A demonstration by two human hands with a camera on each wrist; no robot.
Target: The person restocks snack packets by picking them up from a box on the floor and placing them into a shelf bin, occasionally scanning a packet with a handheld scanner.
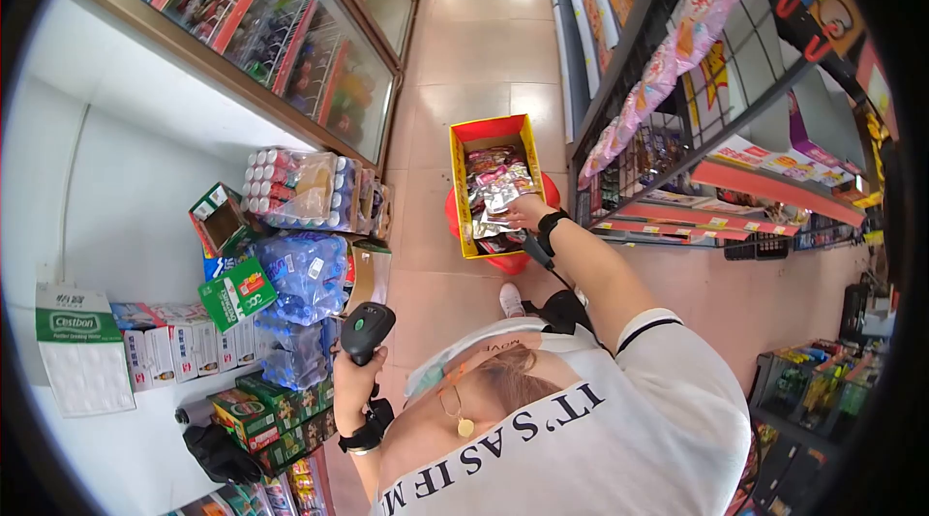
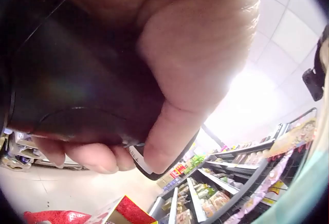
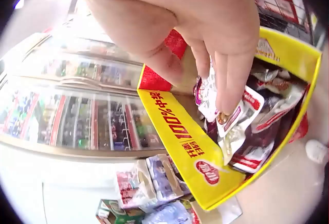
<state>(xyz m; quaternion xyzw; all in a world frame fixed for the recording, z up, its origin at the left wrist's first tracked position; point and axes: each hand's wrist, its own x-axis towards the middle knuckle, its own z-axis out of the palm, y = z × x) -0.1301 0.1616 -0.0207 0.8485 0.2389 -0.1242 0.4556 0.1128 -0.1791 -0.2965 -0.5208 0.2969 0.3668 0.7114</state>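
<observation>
A yellow box with a red inside (image 1: 459, 163) (image 3: 180, 136) stands on a red stool (image 1: 551, 191) and holds several shiny snack packets (image 1: 489, 167) (image 3: 277, 98). My right hand (image 1: 527, 213) (image 3: 205, 39) reaches into the box; its fingers touch a white and silver packet (image 1: 500, 195) (image 3: 241, 116), and whether they pinch it I cannot tell. At the lower left in the head view, my left hand (image 1: 356, 382) (image 2: 190, 54) grips a black handheld scanner (image 1: 368, 330) (image 2: 87, 75), with the fingers curled round its handle.
Glass-door drink coolers (image 1: 281, 22) line the left. Below them are packs of cans (image 1: 300, 189), wrapped bottles (image 1: 302, 269) and green cartons (image 1: 254, 409). A wire rack with snack shelves (image 1: 716, 177) stands at the right. A tiled aisle (image 1: 484, 42) runs ahead; a shoe (image 1: 511, 299) shows near the stool.
</observation>
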